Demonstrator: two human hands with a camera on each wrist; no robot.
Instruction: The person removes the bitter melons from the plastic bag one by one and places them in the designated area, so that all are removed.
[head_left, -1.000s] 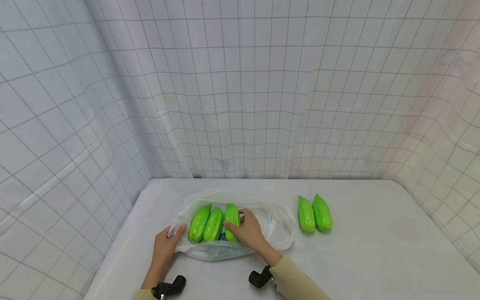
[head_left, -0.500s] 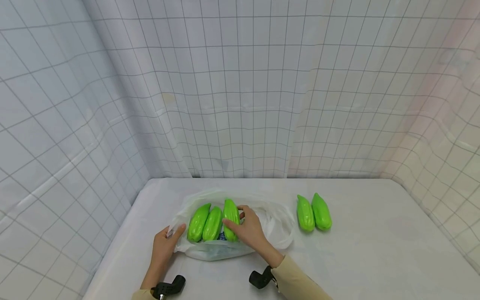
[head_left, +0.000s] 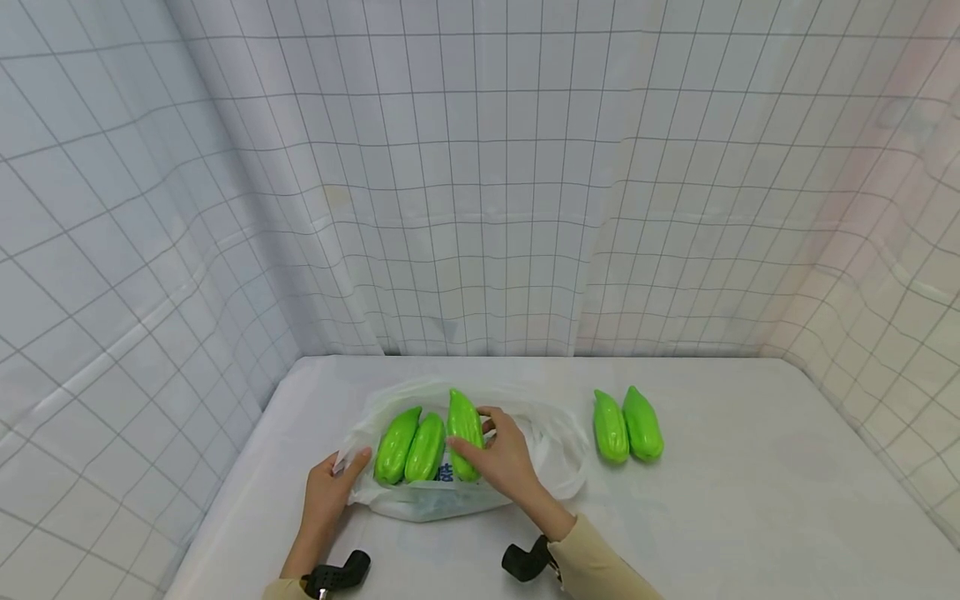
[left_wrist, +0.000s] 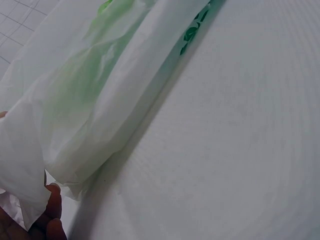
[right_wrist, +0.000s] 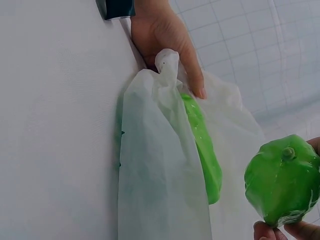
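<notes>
My right hand (head_left: pixel 504 457) pinches a glossy green gourd-like vegetable (head_left: pixel 466 433), pointed at one end, between thumb and fingers over the white plastic bag (head_left: pixel 420 505). Its rounded, stemmed end faces the right wrist view, where the held green gourd (right_wrist: pixel 280 180) is apart from the bag's near side. Two similar green gourds (head_left: pixel 398 446) lie side by side in the bag's mouth. At the bag's left end, my left hand (head_left: pixel 327 492) holds its edge. The left wrist view shows fingers (left_wrist: pixel 54 202) curled at the plastic, the rest cut off.
Right of the bag, two more green gourds (head_left: pixel 628 427) lie together on the white-covered table (head_left: pixel 735 500). White gridded curtains (head_left: pixel 480 183) stand at the back and both sides. Blue print (head_left: pixel 445 472) shows inside the bag.
My right hand has lifted the third gourd slightly up and away from the two beside it, exposing more blue print. The left hand stays at the bag's edge.
</notes>
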